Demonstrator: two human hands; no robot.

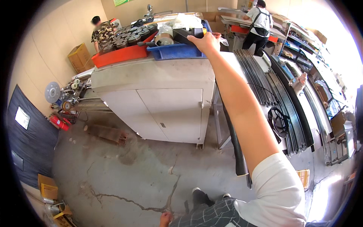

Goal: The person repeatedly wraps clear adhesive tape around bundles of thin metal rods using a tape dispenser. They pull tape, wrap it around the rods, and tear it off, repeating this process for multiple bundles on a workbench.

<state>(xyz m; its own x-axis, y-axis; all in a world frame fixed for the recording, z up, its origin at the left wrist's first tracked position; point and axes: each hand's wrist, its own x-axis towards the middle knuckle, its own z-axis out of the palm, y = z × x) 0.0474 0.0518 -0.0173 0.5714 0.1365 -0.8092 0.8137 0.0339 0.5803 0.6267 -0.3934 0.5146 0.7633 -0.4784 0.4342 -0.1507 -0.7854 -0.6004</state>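
My right arm stretches far forward, and my right hand [207, 43] is at the right end of a blue plastic bin [176, 52] on top of a white metal cabinet [170, 102]. Its thumb and fingers close on the end of a black box-shaped object [182, 36] in the bin. Beside that object lie a roll of tape [164, 39] and crumpled clear plastic [185, 21]. Low in the picture, my left hand [165, 218] hangs near my body with its fingers curled, and nothing shows in it.
A red tray [121, 56] of dark round rolls stands left of the bin. Long dark metal strips [283, 113] lie on a table at the right. One co-worker [261, 22] stands behind it, another [102, 34] at the far left. A fire extinguisher [58, 123] stands by the left wall.
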